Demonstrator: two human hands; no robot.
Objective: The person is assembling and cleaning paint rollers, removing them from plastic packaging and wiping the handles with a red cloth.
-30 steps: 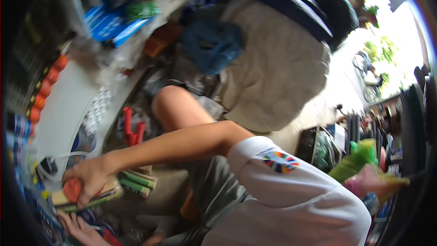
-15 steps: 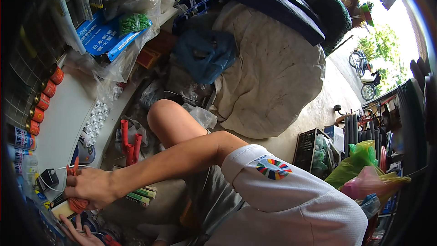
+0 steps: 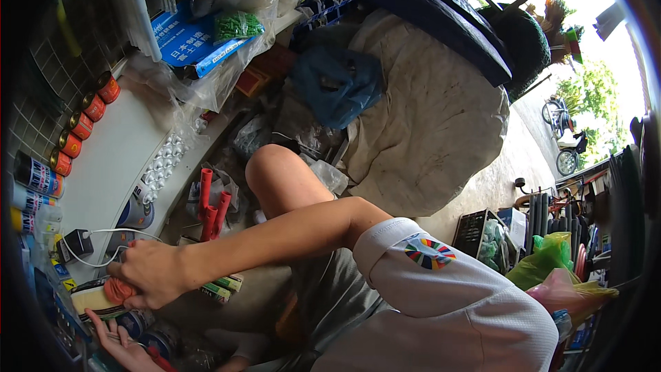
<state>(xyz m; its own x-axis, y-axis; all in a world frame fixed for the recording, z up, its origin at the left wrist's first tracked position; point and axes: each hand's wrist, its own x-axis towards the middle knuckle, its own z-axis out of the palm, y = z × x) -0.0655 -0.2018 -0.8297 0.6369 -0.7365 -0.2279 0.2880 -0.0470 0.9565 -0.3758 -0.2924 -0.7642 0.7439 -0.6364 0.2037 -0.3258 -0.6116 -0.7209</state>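
My right hand (image 3: 151,272) reaches across to the left, its fingers closed on a crumpled orange-red cloth (image 3: 120,291). The cloth rests against a pale yellow block-shaped thing (image 3: 95,301) with a dark side, whose kind I cannot make out. Below that, my left hand (image 3: 124,348) has its fingers stretched out and its palm partly up. One of its fingertips is close to the block's lower edge; whether they touch is unclear. A black plug adapter (image 3: 74,245) with a white cable lies just above the block.
Several red-orange cans (image 3: 81,125) line the white shelf (image 3: 113,165) beside white bulbs (image 3: 162,169) and spray cans (image 3: 38,176). Red tubes (image 3: 215,213) stand by my knee. Further off are a blue plastic bag (image 3: 337,86), a beige cloth cover (image 3: 430,117) and a black crate (image 3: 471,234).
The view has shifted, moving the scene right in the picture. My right hand has drawn back slightly with the orange-red cloth, showing more of the pale yellow block.
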